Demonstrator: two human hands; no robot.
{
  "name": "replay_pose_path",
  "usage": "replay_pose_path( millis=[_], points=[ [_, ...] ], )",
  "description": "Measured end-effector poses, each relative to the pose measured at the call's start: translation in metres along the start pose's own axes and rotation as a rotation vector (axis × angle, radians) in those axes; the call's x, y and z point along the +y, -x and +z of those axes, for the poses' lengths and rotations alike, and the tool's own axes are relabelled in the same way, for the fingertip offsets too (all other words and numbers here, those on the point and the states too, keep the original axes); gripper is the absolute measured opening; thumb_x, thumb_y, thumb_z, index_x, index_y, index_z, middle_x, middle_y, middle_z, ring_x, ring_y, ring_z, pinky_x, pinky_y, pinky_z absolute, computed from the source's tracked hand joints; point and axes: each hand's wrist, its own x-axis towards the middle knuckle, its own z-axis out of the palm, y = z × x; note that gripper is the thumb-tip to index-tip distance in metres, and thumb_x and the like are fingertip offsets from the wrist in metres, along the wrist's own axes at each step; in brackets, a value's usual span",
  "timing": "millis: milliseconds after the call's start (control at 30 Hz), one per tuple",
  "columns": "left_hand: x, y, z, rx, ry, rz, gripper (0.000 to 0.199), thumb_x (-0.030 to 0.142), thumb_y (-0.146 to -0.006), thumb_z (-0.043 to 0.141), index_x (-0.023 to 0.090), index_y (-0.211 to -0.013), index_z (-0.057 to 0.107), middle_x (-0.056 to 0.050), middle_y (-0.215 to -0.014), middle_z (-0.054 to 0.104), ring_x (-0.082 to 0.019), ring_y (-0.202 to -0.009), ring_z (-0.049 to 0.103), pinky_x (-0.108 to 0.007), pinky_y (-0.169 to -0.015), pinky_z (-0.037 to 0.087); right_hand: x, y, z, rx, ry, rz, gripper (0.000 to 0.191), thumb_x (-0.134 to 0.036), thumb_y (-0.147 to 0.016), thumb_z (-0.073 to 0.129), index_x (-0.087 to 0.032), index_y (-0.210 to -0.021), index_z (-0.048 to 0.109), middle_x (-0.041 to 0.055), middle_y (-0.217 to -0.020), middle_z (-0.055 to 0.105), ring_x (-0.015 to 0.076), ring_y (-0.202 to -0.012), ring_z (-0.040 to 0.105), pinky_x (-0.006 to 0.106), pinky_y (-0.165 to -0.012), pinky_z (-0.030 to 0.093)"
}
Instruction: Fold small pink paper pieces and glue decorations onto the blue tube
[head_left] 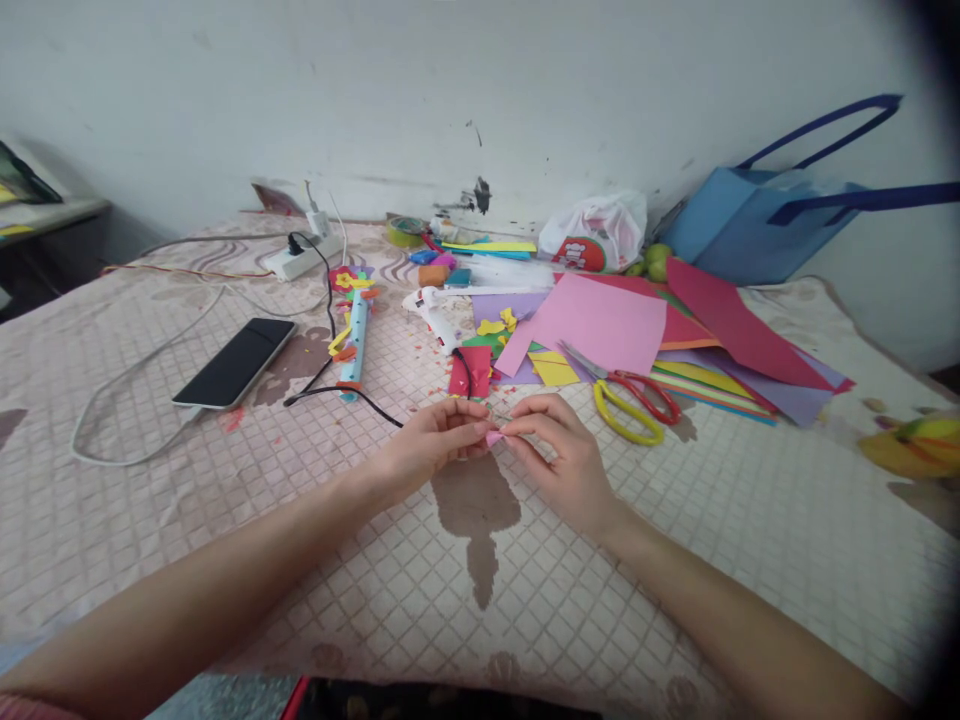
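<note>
Phone [236, 365], white power strip [300, 261], crumpled plastic bag [619, 228], green fruit [659, 263], blue tote bag [750, 228]

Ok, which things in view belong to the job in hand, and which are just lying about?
Likely part of the job:
small pink piece, between the fingertips of the left hand and right hand
white glue gun
red-and-yellow-handled scissors
coloured paper sheets
light-blue decorated strip

Apparently just lying about:
smartphone
white plastic bag
blue tote bag
green fruit
</note>
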Motion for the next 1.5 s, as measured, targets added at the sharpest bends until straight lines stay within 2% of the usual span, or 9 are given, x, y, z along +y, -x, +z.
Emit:
replay_pose_path(
  millis=[167,333,533,633,767,1033,1300,1500],
  points=[
    [0.0,0.001,-0.001,-0.019,-0.076,-0.006,0.032,0.022,-0.07,0.072,0.014,-0.097,0.056,-0.001,-0.078,0.062,-0.01,-0.072,0.058,-0.025,-0.07,0.045,0.002,0.001,0.001,-0.012,-0.002,0.021,0.014,-0.009,-0.085,0.052,-0.021,-0.088,0.059,0.005,-0.087,0.057,0.0177,-0.089,0.055,0.033,-0.078,0.047],
    [0.0,0.001,-0.001,0.016,-0.091,-0.015,0.034,0.024,-0.068,0.073,0.014,-0.095,0.056,-0.001,-0.077,0.061,-0.01,-0.071,0.058,-0.024,-0.066,0.045,0.003,0.003,0.001,-0.013,0.029,-0.011,0.012,-0.01,-0.086,0.052,-0.02,-0.089,0.059,0.0053,-0.086,0.059,0.0176,-0.088,0.055,0.033,-0.077,0.048],
    [0.002,0.002,0.001,0.021,-0.104,-0.028,0.036,0.023,-0.067,0.074,0.013,-0.096,0.056,-0.002,-0.078,0.062,-0.011,-0.071,0.058,-0.024,-0.066,0.044,0.002,0.004,0.003,-0.032,0.053,-0.041,0.012,-0.01,-0.086,0.051,-0.019,-0.088,0.06,0.0057,-0.087,0.059,0.017,-0.087,0.054,0.032,-0.077,0.047],
    [0.001,0.002,0.001,0.018,-0.121,-0.006,0.035,0.022,-0.067,0.074,0.013,-0.096,0.056,-0.002,-0.078,0.062,-0.01,-0.073,0.058,-0.023,-0.066,0.044,0.002,0.004,0.004,-0.035,0.009,-0.011,0.013,-0.011,-0.086,0.05,-0.019,-0.088,0.059,0.0049,-0.086,0.059,0.0166,-0.085,0.056,0.032,-0.076,0.048],
    [-0.002,0.002,-0.001,0.004,-0.245,0.09,0.028,0.024,-0.07,0.071,0.014,-0.092,0.057,-0.002,-0.078,0.062,-0.011,-0.073,0.058,-0.023,-0.066,0.045,0.001,0.003,0.004,-0.037,-0.054,0.062,0.014,-0.012,-0.086,0.049,-0.021,-0.086,0.059,0.0029,-0.082,0.059,0.0158,-0.08,0.057,0.031,-0.072,0.048],
    [0.002,0.007,0.002,0.029,-0.748,0.429,0.015,0.028,-0.079,0.06,0.015,-0.084,0.063,-0.006,-0.087,0.063,-0.015,-0.08,0.058,-0.025,-0.07,0.046,-0.003,0.004,0.004,-0.047,-0.119,0.196,0.012,-0.012,-0.083,0.052,-0.022,-0.085,0.059,0.0008,-0.08,0.061,0.0143,-0.075,0.057,0.028,-0.068,0.047],
    [0.006,0.009,0.004,0.001,-0.919,0.496,0.009,0.017,-0.081,0.054,0.016,-0.078,0.063,-0.004,-0.08,0.062,-0.013,-0.076,0.057,-0.024,-0.07,0.046,-0.005,0.003,0.003,-0.102,-0.143,0.226,0.016,-0.005,-0.078,0.053,-0.02,-0.08,0.058,-0.0003,-0.078,0.06,0.0132,-0.073,0.056,0.026,-0.068,0.046],
    [0.004,0.01,0.004,0.002,-1.021,0.597,0.01,0.015,-0.081,0.052,0.016,-0.08,0.062,-0.003,-0.077,0.062,-0.013,-0.074,0.056,-0.025,-0.07,0.044,-0.005,0.003,0.005,-0.115,-0.12,0.251,0.013,-0.008,-0.078,0.052,-0.02,-0.08,0.056,0.0004,-0.077,0.059,0.0142,-0.072,0.057,0.027,-0.066,0.047]
  ],
)
